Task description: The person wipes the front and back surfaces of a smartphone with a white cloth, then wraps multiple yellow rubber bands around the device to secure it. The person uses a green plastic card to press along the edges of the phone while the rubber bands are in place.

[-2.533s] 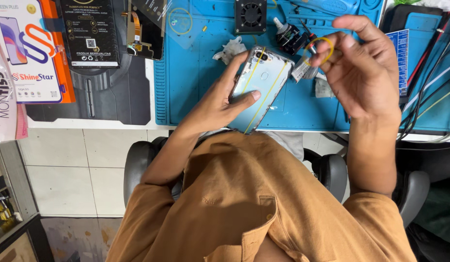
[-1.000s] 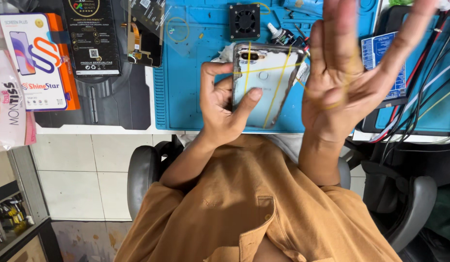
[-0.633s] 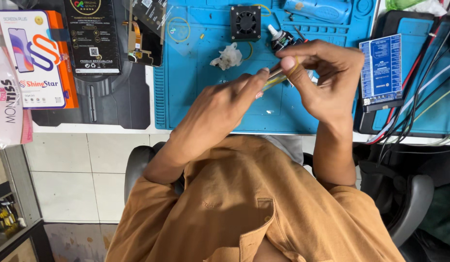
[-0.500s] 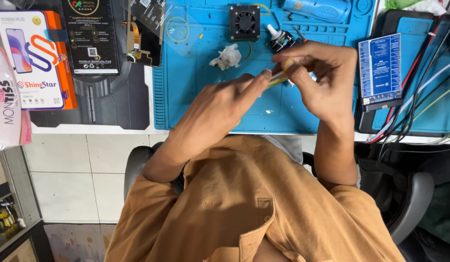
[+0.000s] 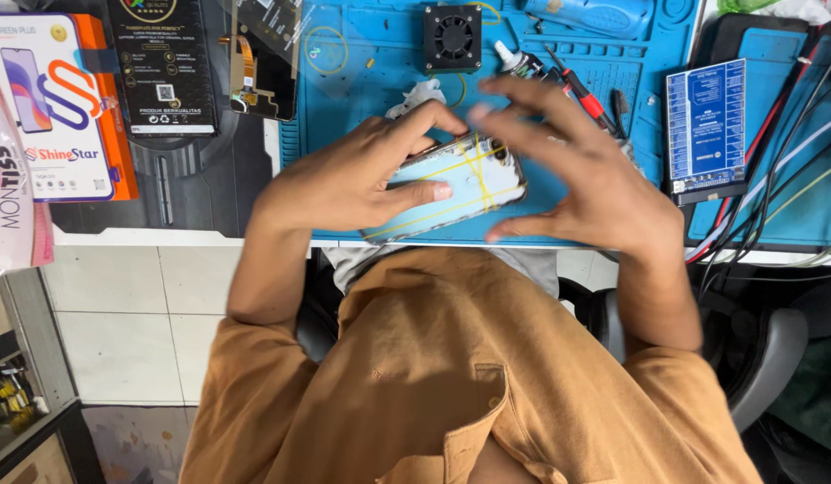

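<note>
My left hand [image 5: 353,179] grips a light blue phone [image 5: 465,193] from its left end, thumb across the face. Thin yellow rubber bands cross the phone. It is held flat, just above the near edge of the blue work mat [image 5: 371,90]. My right hand [image 5: 586,175] hovers over the phone's right end with its fingers spread and blurred by motion. Its thumb sits by the phone's lower right edge. Whether a band is caught on the fingers cannot be made out.
On the mat lie a small black fan [image 5: 452,38], a white tissue wad [image 5: 417,95], red-handled tools [image 5: 584,91] and a blue circuit board [image 5: 707,130]. Cables [image 5: 792,170] run on the right. A screen part [image 5: 263,58] and product boxes [image 5: 57,99] lie left.
The phone was held edge-on between both hands. Now it lies face up in my left hand, and my right hand has let go and spread its fingers.
</note>
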